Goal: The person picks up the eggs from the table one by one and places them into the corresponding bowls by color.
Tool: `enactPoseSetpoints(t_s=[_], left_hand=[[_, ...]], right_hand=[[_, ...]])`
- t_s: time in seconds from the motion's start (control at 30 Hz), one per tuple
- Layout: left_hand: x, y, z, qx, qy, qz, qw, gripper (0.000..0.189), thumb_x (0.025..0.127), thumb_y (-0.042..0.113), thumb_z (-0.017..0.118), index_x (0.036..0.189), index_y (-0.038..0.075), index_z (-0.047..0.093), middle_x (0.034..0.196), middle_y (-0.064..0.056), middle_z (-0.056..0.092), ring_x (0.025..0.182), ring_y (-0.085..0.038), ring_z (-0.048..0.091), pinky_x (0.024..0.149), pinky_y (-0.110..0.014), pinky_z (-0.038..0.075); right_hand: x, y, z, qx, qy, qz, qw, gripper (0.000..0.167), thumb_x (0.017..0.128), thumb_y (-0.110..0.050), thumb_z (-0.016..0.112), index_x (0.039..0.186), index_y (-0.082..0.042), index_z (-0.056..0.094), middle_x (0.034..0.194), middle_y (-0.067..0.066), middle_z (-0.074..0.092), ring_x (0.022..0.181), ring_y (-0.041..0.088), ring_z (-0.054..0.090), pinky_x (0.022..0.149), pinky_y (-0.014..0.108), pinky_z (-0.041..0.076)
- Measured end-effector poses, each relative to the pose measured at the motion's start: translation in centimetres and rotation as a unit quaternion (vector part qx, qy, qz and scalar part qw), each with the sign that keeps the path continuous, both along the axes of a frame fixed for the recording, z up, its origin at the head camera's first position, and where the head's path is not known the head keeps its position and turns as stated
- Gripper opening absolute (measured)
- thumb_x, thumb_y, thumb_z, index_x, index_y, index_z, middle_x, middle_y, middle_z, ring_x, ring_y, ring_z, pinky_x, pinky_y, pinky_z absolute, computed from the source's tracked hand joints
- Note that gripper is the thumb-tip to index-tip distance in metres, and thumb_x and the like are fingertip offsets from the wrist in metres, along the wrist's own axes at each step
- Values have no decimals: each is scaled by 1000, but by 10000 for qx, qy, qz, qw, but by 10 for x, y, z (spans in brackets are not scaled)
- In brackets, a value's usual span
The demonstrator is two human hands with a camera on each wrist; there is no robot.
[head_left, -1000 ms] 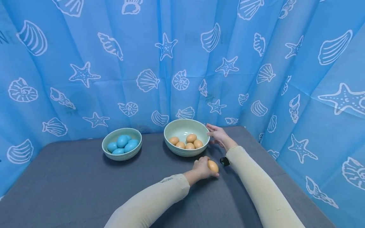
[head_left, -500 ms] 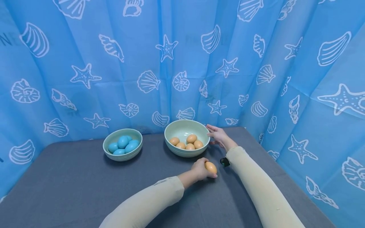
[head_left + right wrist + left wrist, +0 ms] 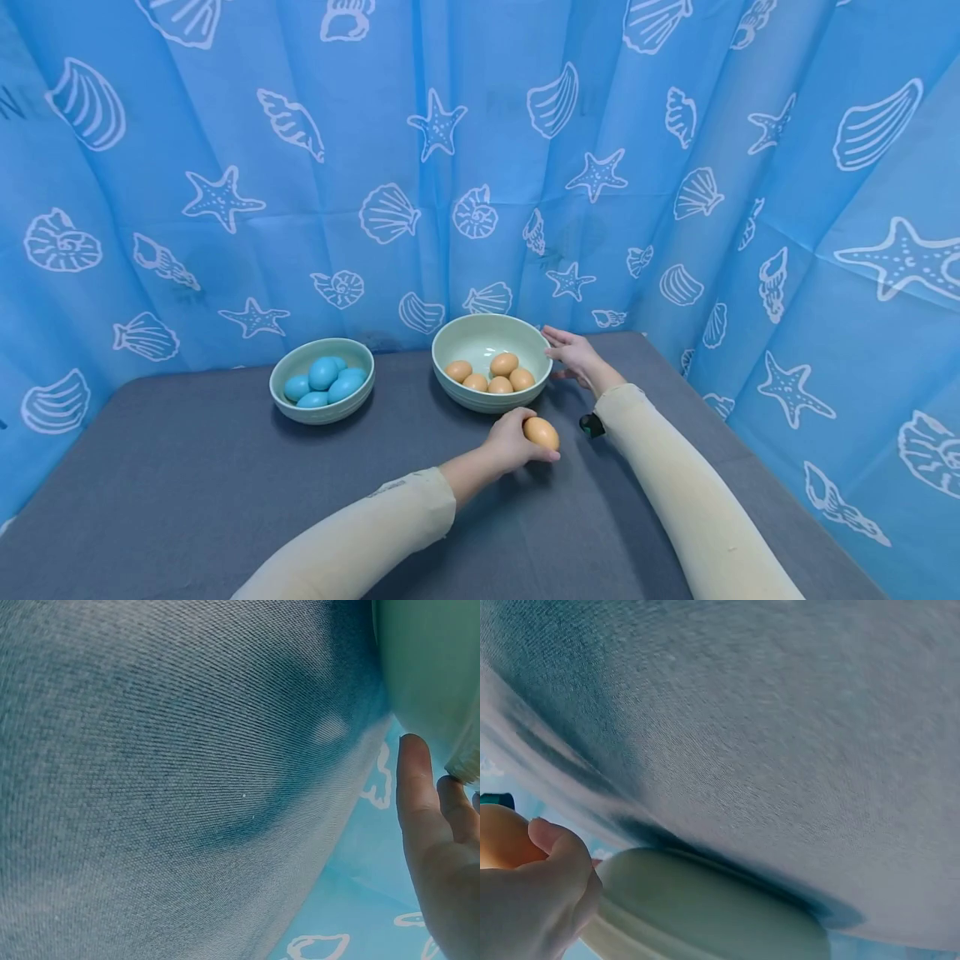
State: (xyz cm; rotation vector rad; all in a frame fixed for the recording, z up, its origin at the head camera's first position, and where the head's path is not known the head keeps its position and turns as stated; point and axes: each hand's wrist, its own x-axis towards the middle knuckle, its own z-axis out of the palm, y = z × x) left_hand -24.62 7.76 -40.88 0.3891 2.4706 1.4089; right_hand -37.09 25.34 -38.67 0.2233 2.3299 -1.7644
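Observation:
My left hand (image 3: 513,443) holds a brown egg (image 3: 542,433) between fingers and thumb, in front of the larger pale green bowl (image 3: 491,403). In the left wrist view the egg (image 3: 507,837) shows at the left edge, with the thumb against it and the bowl (image 3: 705,907) close by. Several brown eggs (image 3: 504,364) lie inside this bowl. At the bowl's right side my right hand (image 3: 581,360) touches the rim with extended fingers. The right wrist view has the fingers (image 3: 417,776) right by the bowl's wall (image 3: 431,667).
A smaller pale green bowl (image 3: 322,414) with several blue eggs (image 3: 322,372) stands to the left. Grey cloth covers the table (image 3: 187,492). Behind and to the right hangs a blue curtain (image 3: 480,150) with white shells and starfish. A small black object (image 3: 591,426) sits at the right wrist.
My left hand has moved left and slightly toward the larger bowl, carrying the brown egg. The right hand stays at that bowl's rim.

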Motion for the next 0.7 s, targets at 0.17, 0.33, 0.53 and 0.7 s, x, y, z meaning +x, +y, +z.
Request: enactPoseSetpoints(t_s=[0.17, 0.33, 0.53, 0.7], left_hand=[[-1, -8, 5, 149, 5, 103, 9998, 70, 74, 19, 87, 132, -1, 52, 126, -14, 56, 107, -25, 55, 93, -43, 47], [-2, -14, 10, 487, 25, 130, 9987, 68, 75, 14, 86, 131, -2, 53, 128, -15, 56, 109, -26, 54, 95, -45, 47], [-4, -19, 14, 623, -123, 149, 9979, 67, 76, 14, 85, 132, -3, 52, 129, -15, 55, 110, -27, 54, 97, -47, 46], [-8, -23, 18, 694, -12, 265, 9972, 70, 75, 14, 86, 133, -4, 51, 130, -16, 55, 111, -27, 54, 96, -46, 46]], right_hand=[[-1, 0, -1, -7, -39, -24, 10000, 57, 103, -9, 47, 155, -18, 26, 158, 2, 27, 143, 27, 27, 101, 54, 42], [0, 0, -1, -82, -63, -19, 9999, 57, 103, -9, 46, 155, -17, 25, 158, 3, 27, 144, 27, 26, 102, 56, 41], [1, 1, 0, -145, -87, -13, 9999, 57, 103, -9, 46, 155, -16, 25, 158, 4, 26, 144, 27, 23, 104, 57, 39], [0, 0, 0, -179, -71, 22, 9998, 57, 103, -8, 46, 155, -15, 24, 158, 4, 25, 144, 28, 23, 103, 58, 38]])
